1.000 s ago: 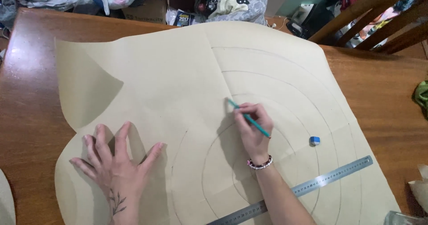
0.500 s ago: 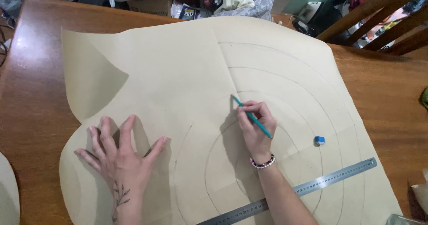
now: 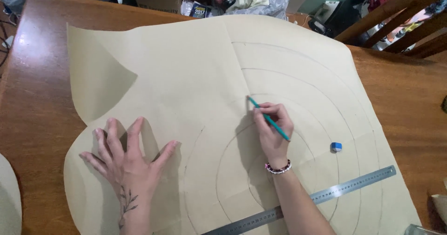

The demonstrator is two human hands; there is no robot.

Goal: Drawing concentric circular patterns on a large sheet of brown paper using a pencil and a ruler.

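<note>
We press our left hand (image 3: 128,163) flat on the big sheet of tan paper (image 3: 186,77), fingers spread wide and holding nothing. Our right hand (image 3: 272,128) has its grip clamped on a teal pencil (image 3: 269,119), its tip touching the paper near the curved pencil lines. A small blue eraser (image 3: 336,146) and a steel ruler (image 3: 326,195) lie on the paper, which covers the wooden table (image 3: 37,77)
</note>
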